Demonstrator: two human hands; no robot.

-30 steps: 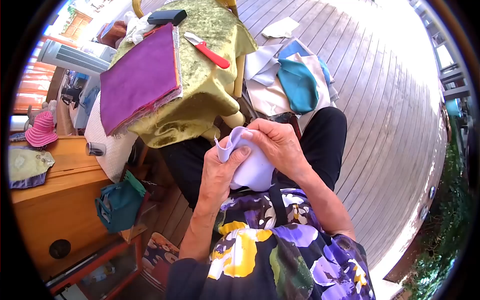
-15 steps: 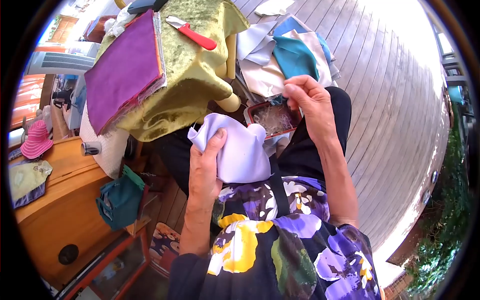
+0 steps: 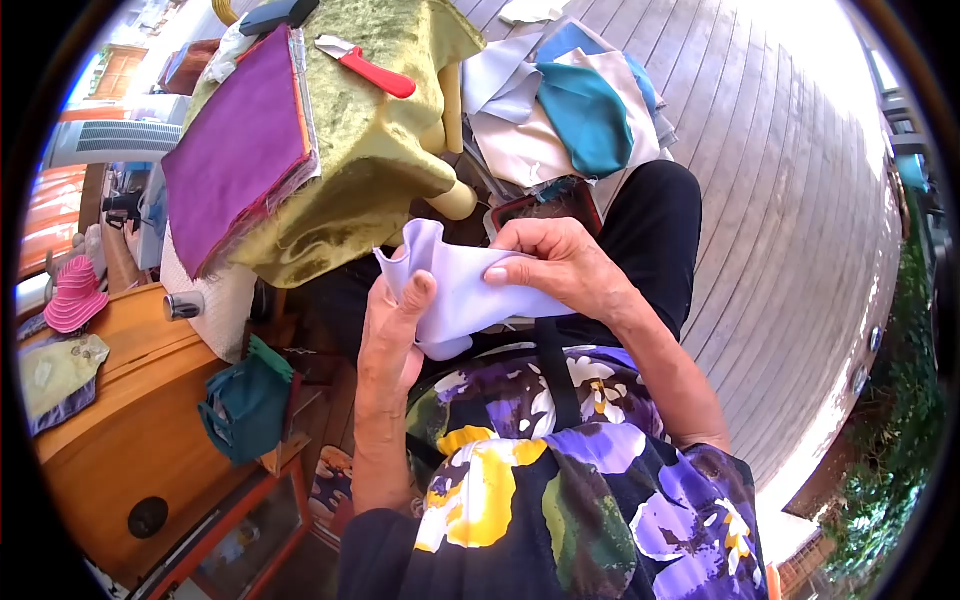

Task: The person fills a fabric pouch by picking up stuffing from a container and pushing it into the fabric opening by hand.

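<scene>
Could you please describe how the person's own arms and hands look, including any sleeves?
The left hand and the right hand wear no gloves, and no watch or bracelet shows. The forearms are bare up to dark sleeves ending near the elbows. The dark top has a large floral print in purple, yellow, white and green.

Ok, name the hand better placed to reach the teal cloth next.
Probably the right hand: it is nearer the teal cloth and only pinches one side of the lilac cloth, whose other side the left hand grips.
</scene>
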